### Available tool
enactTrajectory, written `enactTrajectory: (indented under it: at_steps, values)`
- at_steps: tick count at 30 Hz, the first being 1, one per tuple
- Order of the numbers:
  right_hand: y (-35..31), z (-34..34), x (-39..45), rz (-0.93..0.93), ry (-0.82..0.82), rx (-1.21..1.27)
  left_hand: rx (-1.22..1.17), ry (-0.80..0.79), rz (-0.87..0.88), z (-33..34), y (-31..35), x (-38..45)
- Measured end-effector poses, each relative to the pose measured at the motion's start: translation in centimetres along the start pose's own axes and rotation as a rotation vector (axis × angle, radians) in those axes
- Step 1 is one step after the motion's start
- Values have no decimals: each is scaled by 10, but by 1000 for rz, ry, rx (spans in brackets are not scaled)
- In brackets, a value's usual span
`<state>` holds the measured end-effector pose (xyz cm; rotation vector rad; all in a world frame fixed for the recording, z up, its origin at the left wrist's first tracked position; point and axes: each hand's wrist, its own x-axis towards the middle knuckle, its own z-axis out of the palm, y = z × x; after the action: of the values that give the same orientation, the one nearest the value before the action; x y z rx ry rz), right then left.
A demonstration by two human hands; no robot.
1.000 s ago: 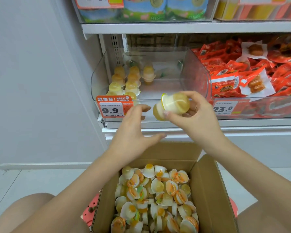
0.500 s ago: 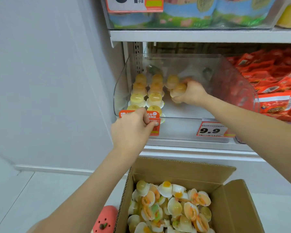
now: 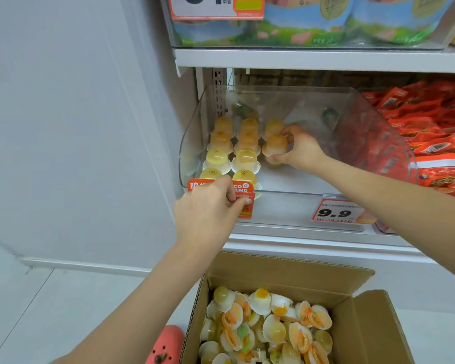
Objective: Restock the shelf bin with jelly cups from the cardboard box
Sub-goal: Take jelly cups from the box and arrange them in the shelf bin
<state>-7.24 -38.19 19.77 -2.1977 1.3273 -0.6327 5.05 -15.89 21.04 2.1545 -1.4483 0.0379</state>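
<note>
Right hand [image 3: 301,151] inside the clear plastic bin [image 3: 378,143], fingers curled round a domed jelly cup [image 3: 275,149], setting it in column 3, touching the cup behind. Left hand [image 3: 208,208] pinches the orange price tag [image 3: 243,191] on the bin's front lip. Risk: smooth, rounded cups could tip and knock over neighbouring rows if released crooked. Cardboard box [image 3: 376,327] below holds many glossy cups.

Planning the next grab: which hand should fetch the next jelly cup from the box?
Probably the left hand: it only holds the bin's orange tag, right above the cardboard box. The right hand is inside the bin, fingers around a jelly cup.
</note>
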Motion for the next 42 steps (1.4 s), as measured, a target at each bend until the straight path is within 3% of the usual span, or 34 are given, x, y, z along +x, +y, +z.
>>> enactTrajectory:
  at_steps: [12, 16, 19, 22, 25, 30, 33, 38, 42]
  values:
    - [1, -4, -3, -25, -27, -3, -14, 5, 16, 1, -1, 0]
    - [-12, -32, -36, -115, 177, 60, -51, -18, 24, -4, 0, -4]
    - [-18, -54, -94, -294, 340, 99, -54, -45, 57, -8, 2, -15]
    - [-8, -60, -163, -442, 386, 7, -24, -96, 141, -5, 4, -31]
    - [23, -36, -217, -441, 217, -64, 75, -289, 259, 16, 2, -52]
    - [90, 27, -270, -144, -320, -126, 345, -677, 471, 81, -20, -103]
    - [129, 65, -288, 2, -526, -152, 446, -889, 474, 131, -44, -126]
    - [168, 111, -299, 141, -618, -198, 488, -1005, 317, 195, -72, -152]
    - [193, 134, -305, 231, -616, -192, 491, -938, 154, 213, -97, -172]
